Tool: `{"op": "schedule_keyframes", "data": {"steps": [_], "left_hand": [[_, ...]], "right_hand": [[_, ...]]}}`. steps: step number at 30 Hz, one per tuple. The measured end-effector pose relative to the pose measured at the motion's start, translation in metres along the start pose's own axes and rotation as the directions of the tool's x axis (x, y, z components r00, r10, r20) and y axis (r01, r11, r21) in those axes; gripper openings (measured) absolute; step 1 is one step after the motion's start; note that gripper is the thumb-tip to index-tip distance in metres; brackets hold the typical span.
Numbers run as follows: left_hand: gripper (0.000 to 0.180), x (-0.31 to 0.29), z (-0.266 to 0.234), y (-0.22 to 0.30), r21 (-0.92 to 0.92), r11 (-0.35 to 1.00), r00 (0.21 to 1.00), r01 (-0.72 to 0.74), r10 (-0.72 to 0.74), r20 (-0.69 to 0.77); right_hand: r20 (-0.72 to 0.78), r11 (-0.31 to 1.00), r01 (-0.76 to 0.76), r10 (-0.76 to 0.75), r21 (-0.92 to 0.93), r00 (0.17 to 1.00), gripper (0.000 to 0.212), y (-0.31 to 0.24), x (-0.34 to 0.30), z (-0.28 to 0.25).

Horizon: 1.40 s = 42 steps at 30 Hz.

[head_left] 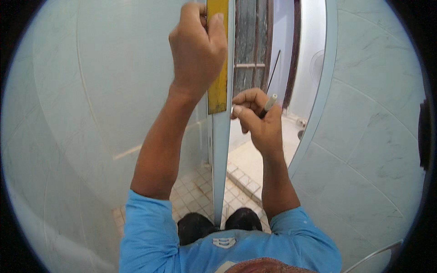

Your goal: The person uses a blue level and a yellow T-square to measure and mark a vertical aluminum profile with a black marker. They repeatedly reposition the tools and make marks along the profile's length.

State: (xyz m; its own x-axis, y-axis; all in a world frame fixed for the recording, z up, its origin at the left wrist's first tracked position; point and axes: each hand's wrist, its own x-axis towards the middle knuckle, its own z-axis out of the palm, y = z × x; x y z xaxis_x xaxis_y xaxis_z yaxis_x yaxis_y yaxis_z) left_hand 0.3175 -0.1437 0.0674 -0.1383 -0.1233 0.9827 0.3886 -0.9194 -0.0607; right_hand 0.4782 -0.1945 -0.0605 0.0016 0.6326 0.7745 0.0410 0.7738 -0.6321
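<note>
My left hand (198, 50) is closed around a long yellow bar (217, 93), which may be a spirit level; its upper end runs out of the picture. The bar lies upright along the narrow edge of a pale blue door (221, 150). Lower and to the right, my right hand (255, 111) has its thumb and fingers bent together at the door's right side. A pen (269, 104) with a whitish end and a dark body is held in it, sticking up between thumb and forefinger. The pen's other end is hidden by the hand.
Pale tiled walls (373, 123) stand on both sides. Right of the door, a blue frame (322, 82) borders an opening with a dark wooden panel (250, 41) and a thin dark rod (274, 68). A tiled step (246, 182) crosses the floor. My dark-clad knees (243, 219) flank the door's foot.
</note>
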Motion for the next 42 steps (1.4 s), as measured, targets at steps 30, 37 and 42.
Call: {"op": "schedule_keyframes", "data": {"steps": [30, 37, 42], "left_hand": [[0.019, -0.002, 0.006, -0.013, 0.106, 0.990, 0.995, -0.091, 0.094, -0.022], [0.008, 0.003, 0.002, 0.019, -0.040, 0.988, 0.988, 0.151, -0.152, -0.018], [0.008, 0.004, 0.002, 0.017, -0.061, 0.986, 0.988, 0.153, -0.154, -0.013]], "right_hand": [[-0.263, 0.838, 0.458, -0.532, -0.295, 0.805, 0.075, 0.015, -0.023, -0.002], [-0.325, 0.782, 0.582, -0.623, -0.222, 0.712, 0.058, 0.016, -0.024, 0.004], [-0.127, 0.529, 0.676, -0.825, -0.512, 0.550, 0.031, 0.017, -0.018, 0.007]]}}
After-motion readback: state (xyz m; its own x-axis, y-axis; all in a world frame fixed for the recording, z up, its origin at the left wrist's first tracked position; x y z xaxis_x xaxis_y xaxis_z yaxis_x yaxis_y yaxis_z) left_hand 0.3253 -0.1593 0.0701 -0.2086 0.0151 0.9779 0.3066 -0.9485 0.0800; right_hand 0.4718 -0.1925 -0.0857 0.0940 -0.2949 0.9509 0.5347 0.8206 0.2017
